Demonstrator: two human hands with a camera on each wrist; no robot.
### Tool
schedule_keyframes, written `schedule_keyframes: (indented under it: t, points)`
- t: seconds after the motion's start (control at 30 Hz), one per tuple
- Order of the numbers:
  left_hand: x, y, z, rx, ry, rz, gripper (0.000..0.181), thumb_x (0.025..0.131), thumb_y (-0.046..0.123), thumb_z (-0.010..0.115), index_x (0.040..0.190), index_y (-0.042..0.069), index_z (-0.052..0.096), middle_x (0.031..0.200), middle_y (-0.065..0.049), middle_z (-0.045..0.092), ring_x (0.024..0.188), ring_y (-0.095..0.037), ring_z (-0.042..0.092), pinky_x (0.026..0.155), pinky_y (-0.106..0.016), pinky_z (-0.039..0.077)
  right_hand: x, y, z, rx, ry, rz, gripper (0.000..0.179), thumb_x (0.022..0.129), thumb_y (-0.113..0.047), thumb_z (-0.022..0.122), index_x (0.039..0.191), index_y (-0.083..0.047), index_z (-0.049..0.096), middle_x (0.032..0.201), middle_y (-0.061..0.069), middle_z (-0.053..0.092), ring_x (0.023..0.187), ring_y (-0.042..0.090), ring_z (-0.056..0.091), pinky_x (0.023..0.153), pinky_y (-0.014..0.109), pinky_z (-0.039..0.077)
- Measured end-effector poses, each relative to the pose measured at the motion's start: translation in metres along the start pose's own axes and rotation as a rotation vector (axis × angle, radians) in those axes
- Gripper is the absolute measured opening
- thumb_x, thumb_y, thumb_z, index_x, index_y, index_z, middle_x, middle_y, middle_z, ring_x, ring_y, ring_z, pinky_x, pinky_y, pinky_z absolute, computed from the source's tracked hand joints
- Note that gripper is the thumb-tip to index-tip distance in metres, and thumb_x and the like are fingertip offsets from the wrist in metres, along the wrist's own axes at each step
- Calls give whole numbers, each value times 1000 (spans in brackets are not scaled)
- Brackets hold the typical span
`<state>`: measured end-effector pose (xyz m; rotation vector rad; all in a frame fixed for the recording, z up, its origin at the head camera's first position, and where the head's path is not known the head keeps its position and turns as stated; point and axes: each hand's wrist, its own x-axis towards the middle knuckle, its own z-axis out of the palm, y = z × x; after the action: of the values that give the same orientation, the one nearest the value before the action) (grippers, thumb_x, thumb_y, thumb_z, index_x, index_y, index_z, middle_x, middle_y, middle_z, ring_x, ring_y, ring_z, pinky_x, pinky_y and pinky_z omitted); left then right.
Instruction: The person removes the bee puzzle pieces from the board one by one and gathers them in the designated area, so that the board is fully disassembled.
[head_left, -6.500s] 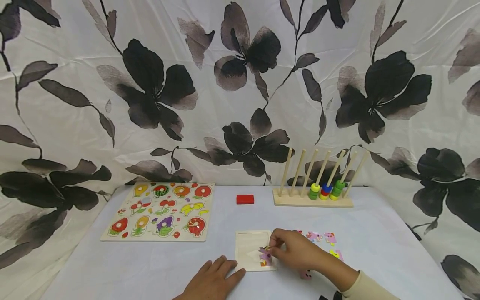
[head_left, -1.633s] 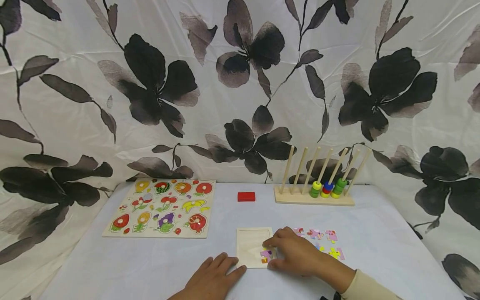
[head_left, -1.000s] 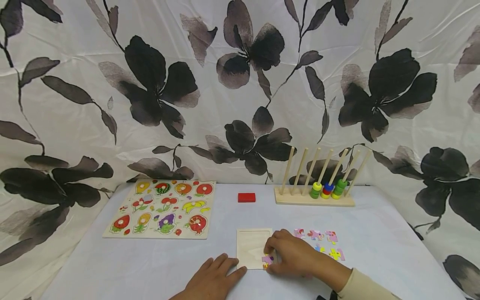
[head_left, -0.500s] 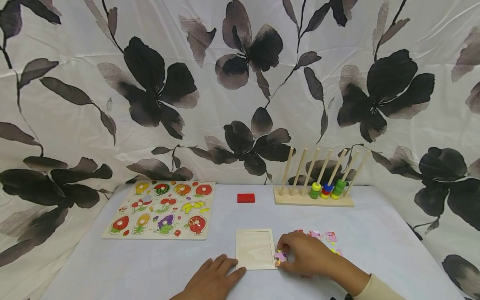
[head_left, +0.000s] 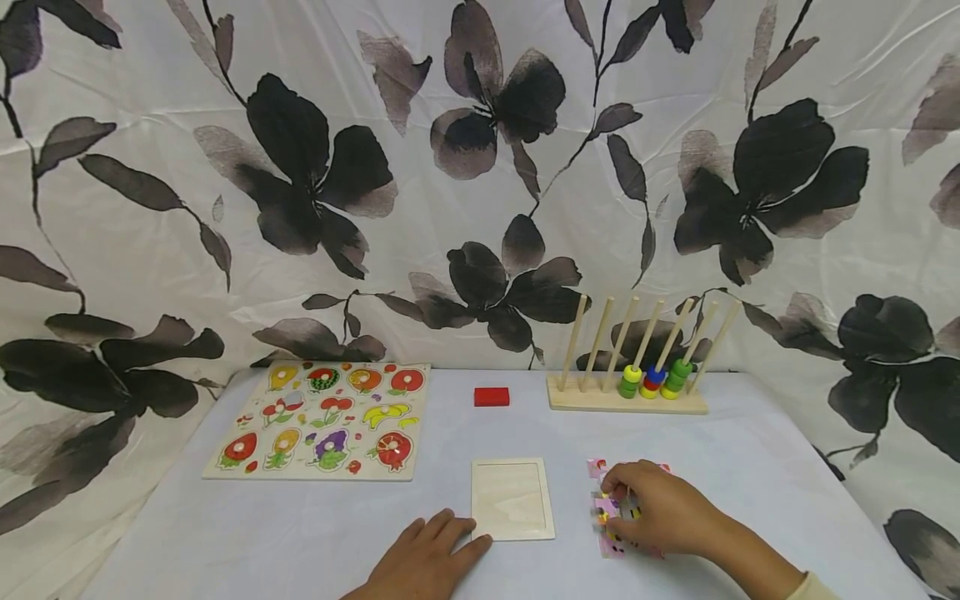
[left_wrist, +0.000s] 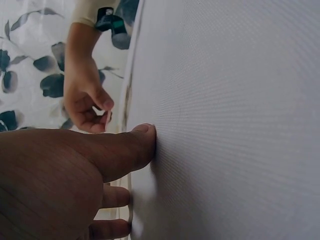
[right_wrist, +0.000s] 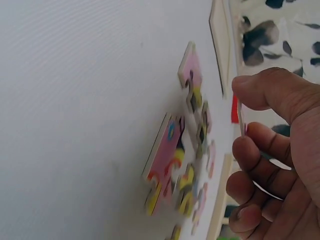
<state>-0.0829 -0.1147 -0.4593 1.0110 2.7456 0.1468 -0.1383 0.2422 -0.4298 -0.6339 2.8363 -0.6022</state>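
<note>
My right hand [head_left: 663, 510] pinches a small pink jigsaw piece [head_left: 606, 507] between thumb and fingers, over the loose pieces right of the tray. Seen from the right wrist, that piece [right_wrist: 242, 119] shows thin and edge-on, clear of the table. Several pink and yellow jigsaw pieces [right_wrist: 162, 155] lie on the white cloth below, partly hidden by this hand in the head view. A shallow wooden puzzle tray [head_left: 510, 500] lies bare at the centre. My left hand [head_left: 423, 557] rests with fingers extended, fingertips at the tray's lower left corner.
At the back left lies a fruit peg puzzle board [head_left: 315, 423]. A red block [head_left: 491, 397] sits behind the tray. Back right stands a wooden peg rack [head_left: 627, 402] with coloured rings on three pegs. A floral cloth [head_left: 480, 167] hangs behind the table.
The jigsaw piece that lay in the tray's right side is out of it. My right hand has carried it rightward over the loose pieces. The left hand stays put.
</note>
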Motion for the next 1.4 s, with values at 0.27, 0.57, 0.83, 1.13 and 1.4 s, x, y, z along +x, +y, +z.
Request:
schedule_keyframes:
  t: [0.27,0.57,0.83,1.13,1.4]
  points:
    - [0,-1,2,-24,15,16,90,83,90,42,147,27,55,143,0,50,128,-30,48,100,-58,48,-17,23,-5,29,24,43,41,77,-46,88,103,-24,66,91,-15,55,86,7,52,75,30,50]
    - [0,-2,0,-41,17,29,93,81,91,43,146,26,55,143,-1,50,128,-30,48,99,-58,49,-34,47,-11,40,29,54,41,75,-43,90,102,-20,68,91,-15,57,84,6,51,75,28,50]
    - [-1,0,-4,-46,-5,19,93,80,90,47,147,26,53,142,-1,50,128,-30,48,99,-58,48,-51,64,-13,53,-17,97,38,76,-36,90,101,-18,67,86,-12,54,81,6,49,72,28,49]
    - [-1,1,-5,-44,-19,-8,90,80,86,55,148,27,54,143,0,50,128,-29,48,101,-59,47,-56,68,-13,64,-81,236,38,75,-31,91,101,-16,69,86,-9,56,82,13,50,75,33,50]
    - [-2,3,-4,-45,-19,-19,90,79,85,58,148,29,54,143,0,49,128,-28,48,101,-59,47,-59,69,-8,79,-107,239,35,76,-28,90,102,-17,69,87,-9,56,82,11,50,75,30,50]
